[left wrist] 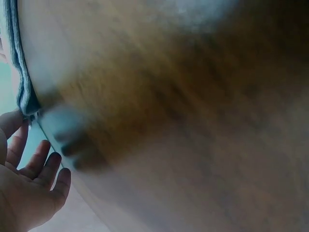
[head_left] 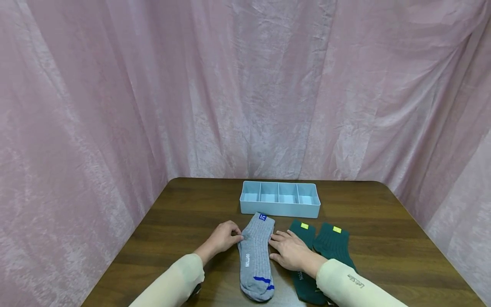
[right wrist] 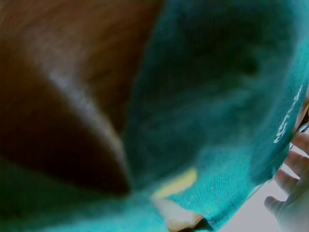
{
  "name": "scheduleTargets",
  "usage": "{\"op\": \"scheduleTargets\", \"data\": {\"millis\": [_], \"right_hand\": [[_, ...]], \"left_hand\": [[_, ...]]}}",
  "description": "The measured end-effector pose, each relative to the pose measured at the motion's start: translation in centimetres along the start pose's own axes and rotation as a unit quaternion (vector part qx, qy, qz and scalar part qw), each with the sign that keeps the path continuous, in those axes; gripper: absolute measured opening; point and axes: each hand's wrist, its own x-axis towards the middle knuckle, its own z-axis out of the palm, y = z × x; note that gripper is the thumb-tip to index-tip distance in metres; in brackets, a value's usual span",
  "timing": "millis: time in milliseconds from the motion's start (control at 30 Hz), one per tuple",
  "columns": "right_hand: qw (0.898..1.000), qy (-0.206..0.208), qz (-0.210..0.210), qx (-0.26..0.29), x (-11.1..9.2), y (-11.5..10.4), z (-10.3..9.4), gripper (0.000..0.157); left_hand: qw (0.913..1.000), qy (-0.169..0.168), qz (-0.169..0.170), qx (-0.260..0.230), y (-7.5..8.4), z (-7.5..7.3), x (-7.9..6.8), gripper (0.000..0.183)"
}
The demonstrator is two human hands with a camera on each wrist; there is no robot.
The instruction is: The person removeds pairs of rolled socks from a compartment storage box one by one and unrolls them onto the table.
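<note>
A pair of grey socks point(head_left: 258, 260), one laid over the other, stretches lengthwise on the table with a blue cuff label and blue toe stripes. My left hand point(head_left: 221, 237) pinches their left edge below the cuff between thumb and index finger. In the left wrist view, that hand point(left wrist: 36, 179) has its other fingers loosely bent beside the layered sock edge point(left wrist: 21, 72). Across from it, my right hand point(head_left: 289, 250) reaches over a green sock point(head_left: 304, 288), its extended fingertips at the grey socks' right edge. Another green sock point(head_left: 331, 243) lies alongside, partly under the sleeve.
A light blue tray point(head_left: 280, 209) with several compartments stands just beyond the grey cuffs. The brown wooden table point(head_left: 192, 204) has rounded far corners. Pink curtains point(head_left: 245, 106) hang behind it and at both sides.
</note>
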Motion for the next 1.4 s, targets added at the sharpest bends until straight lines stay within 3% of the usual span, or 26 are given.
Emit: {"op": "scheduleTargets", "data": {"millis": [233,433,700,900,1267,1400], "right_hand": [[1.000,0.001,-0.003,-0.007,0.0,0.0,-0.1,0.048],[1.000,0.005,-0.005,-0.011,-0.1,0.0,-0.3,0.046],[0.999,0.037,0.012,0.023,0.0,-0.1,0.0,0.048],[0.998,0.046,0.035,0.040,0.2,-0.7,0.3,0.053],[0.997,0.035,0.060,0.026,0.6,-1.4,0.3,0.053],[0.997,0.032,0.062,0.023,0.7,-1.5,0.2,0.054]], "left_hand": [[0.9994,0.022,-0.010,-0.023,-0.2,-0.7,-0.1,0.012],[0.9978,0.040,-0.041,-0.033,-0.9,-1.7,-0.3,0.012],[0.9969,0.014,-0.072,-0.027,-1.1,-1.8,-0.9,0.018],[0.9963,0.013,-0.083,-0.014,-1.0,-1.6,-1.1,0.019],[0.9984,0.022,-0.048,-0.018,-1.8,-2.0,-1.3,0.015],[0.9983,0.023,-0.052,-0.014,-2.1,-2.6,-1.6,0.015]]}}
